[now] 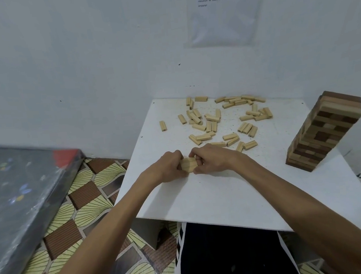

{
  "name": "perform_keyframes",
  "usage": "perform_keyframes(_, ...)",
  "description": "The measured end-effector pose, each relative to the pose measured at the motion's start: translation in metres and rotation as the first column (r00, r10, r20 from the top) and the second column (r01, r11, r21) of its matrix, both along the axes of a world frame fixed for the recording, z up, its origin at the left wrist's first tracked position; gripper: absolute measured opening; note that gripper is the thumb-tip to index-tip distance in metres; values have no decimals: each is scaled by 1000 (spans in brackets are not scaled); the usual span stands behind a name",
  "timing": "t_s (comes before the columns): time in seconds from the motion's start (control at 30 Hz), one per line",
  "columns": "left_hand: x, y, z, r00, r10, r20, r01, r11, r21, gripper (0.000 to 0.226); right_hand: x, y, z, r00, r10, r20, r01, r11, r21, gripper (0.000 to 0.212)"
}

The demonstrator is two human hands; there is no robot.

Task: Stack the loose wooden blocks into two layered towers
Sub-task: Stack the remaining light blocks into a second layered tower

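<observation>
— Fingers [176, 155] of my left hand [169, 166] and right hand [213, 159] curl in from either side, pinching a small bundle of pale blocks [188, 164] low on the white table [224, 198], left of the tall tower [325, 130] and nearer to me.

— And the rest of the pieces?

— Loose wooden blocks [217, 120] lie scattered flat on the tabletop, left of the tower and toward the wall, well apart from its base. Some lie side by side in twos and threes, and some cross each other.

— The tower itself?

— Many layers of light and dark wood, standing at the table's right side; it looks tilted in my wide-angle feed. A printed sheet [223, 13] hangs on the wall up and left of the tower. A dark board [16, 195] lies far left of it, over patterned flooring [90, 210].
</observation>
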State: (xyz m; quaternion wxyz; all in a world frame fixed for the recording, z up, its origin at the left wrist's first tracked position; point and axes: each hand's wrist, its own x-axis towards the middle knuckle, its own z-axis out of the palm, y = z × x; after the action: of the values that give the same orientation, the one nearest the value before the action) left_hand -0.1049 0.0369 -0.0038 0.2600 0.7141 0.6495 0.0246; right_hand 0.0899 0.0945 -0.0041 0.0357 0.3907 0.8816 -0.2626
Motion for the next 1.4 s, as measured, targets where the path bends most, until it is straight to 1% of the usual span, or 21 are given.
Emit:
perform_keyframes(0.07,1,0,1,1000,1,-3,-1,1000,16,45,1,-1,-1,1000,1,-8,-1,1000,5,50)
perform_keyframes(0.23,2,1,3,996,-69,-48,70,997,27,48,4,-8,2,999,-10,-33,11,1000,25,46)
perform_keyframes(0.4,19,-5,1,986,-163,-39,167,980,109,54,34,-33,-4,993,-87,-79,88,996,14,41)
perform_keyframes(0.5,47,-8,-4,971,-236,20,232,964,134,56,70,-52,-7,980,-164,-116,168,986,22,42)
perform_keyframes(0.6,86,-8,-6,945,-320,65,308,940,149,57,113,-71,-7,966,-234,-115,241,969,55,45)
perform_keyframes(0.77,160,-9,-4,878,-475,60,463,875,145,50,183,-99,-6,922,-370,-112,376,926,37,49)
perform_keyframes(0.87,191,-7,-3,856,-514,52,504,853,136,51,211,-109,-5,891,-439,-115,444,896,15,51)
perform_keyframes(0.97,200,-5,-3,850,-526,37,518,845,132,53,219,-111,-6,888,-446,-111,451,893,21,52)
perform_keyframes(1.07,187,-8,-2,859,-510,32,501,853,148,51,209,-106,-7,899,-421,-122,426,905,14,51)
perform_keyframes(1.3,101,-20,-7,934,-355,41,344,923,173,54,130,-83,-8,948,-271,-169,272,962,-16,46)
perform_keyframes(1.4,63,-25,-7,961,-271,47,263,955,139,53,92,-75,-7,959,-213,-188,211,977,-29,45)
